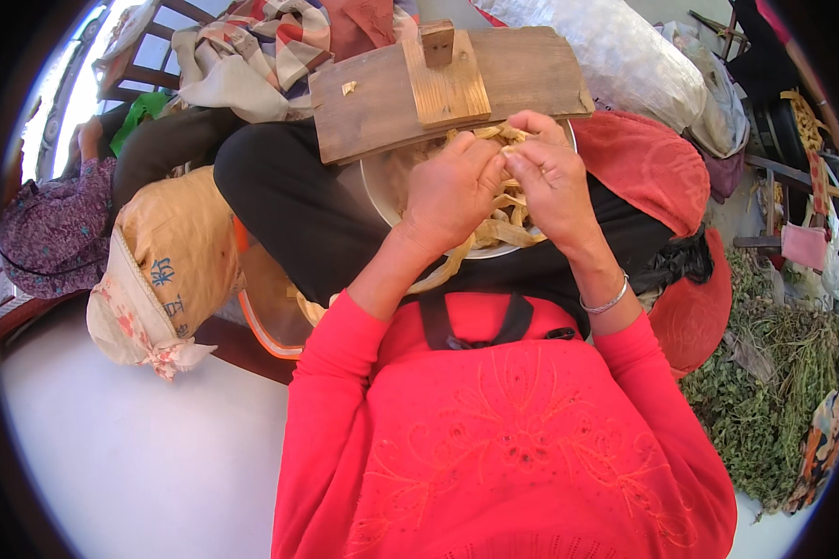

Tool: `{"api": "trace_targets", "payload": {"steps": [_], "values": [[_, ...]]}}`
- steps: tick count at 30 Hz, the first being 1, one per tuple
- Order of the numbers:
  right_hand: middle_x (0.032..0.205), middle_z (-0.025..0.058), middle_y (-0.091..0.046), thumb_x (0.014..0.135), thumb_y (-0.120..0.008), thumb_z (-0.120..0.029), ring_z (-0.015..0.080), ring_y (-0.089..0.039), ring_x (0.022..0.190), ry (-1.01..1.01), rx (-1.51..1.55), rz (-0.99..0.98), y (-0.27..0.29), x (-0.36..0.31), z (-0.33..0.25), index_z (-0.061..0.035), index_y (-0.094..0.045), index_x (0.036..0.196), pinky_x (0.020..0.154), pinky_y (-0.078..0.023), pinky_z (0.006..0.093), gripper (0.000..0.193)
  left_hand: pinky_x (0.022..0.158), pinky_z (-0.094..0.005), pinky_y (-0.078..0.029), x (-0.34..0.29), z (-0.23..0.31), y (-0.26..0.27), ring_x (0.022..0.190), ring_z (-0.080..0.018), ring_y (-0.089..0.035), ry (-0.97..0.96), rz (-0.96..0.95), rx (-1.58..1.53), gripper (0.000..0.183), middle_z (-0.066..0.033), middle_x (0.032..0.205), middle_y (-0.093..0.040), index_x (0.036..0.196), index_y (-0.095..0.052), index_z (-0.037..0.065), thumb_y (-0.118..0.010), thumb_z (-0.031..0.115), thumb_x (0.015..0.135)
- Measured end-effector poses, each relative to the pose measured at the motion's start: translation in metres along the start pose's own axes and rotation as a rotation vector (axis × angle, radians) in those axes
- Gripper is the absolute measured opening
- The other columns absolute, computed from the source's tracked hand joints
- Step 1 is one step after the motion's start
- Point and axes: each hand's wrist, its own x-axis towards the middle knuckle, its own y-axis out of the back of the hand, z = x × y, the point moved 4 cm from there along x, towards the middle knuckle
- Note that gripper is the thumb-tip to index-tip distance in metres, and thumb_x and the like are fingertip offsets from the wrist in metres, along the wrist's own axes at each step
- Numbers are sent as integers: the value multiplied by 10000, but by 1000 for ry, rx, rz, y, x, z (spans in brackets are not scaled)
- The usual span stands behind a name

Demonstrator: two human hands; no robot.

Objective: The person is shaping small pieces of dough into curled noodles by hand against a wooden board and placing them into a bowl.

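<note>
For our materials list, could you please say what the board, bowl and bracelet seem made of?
The board looks like unpainted, matte wood, with visible grain. The bowl may be metal, enamel or plastic: its pale, smooth wall leaves that open. The bracelet seems silvery, polished metal, given its shine.

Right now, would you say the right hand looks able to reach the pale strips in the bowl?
Probably yes: the right hand is above the bowl, and the wooden board seems to leave the near pale strips uncovered.
</note>
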Motion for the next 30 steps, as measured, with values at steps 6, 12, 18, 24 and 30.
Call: {"api": "trace_targets", "payload": {"steps": [6,12,18,24,30], "values": [[1159,84,-530,865,-577,-10,144,-526,1019,-175,393,156,0,11,19,39,-656,876,868,-424,259,94,618,-351,-448,-31,-11,-20,681,-326,-567,545,-47,-783,157,-134,754,-584,988,-598,59,-515,183,938],[1180,66,-553,944,-549,-129,117,-520,1027,-413,771,261,7,16,53,8,-586,1161,895,-431,258,260,630,-317,-480,-26,-13,18,692,-300,-609,176,27,-2,157,-137,816,-625,1016,-625,23,-562,130,920],[1059,43,-608,915,-615,-272,109,-536,929,-258,150,-293,19,34,25,-15,-586,1168,810,-448,238,362,606,-329,-472,-7,-13,30,685,-293,-600,91,-18,115,154,-122,783,-619,978,-628,20,-559,146,920],[624,-40,-451,922,-600,-238,50,-410,603,-328,159,-547,30,28,12,-2,-564,733,535,-367,229,304,572,-226,-384,1,-52,23,644,-68,-459,429,-285,-561,200,30,703,-514,928,-640,24,-560,207,945],[581,-34,-441,924,-589,-223,50,-395,577,-327,220,-513,30,39,28,-6,-548,713,513,-360,247,305,544,-154,-309,24,-58,41,622,-6,-399,581,-411,-712,202,75,698,-472,967,-653,42,-545,212,948]]}}
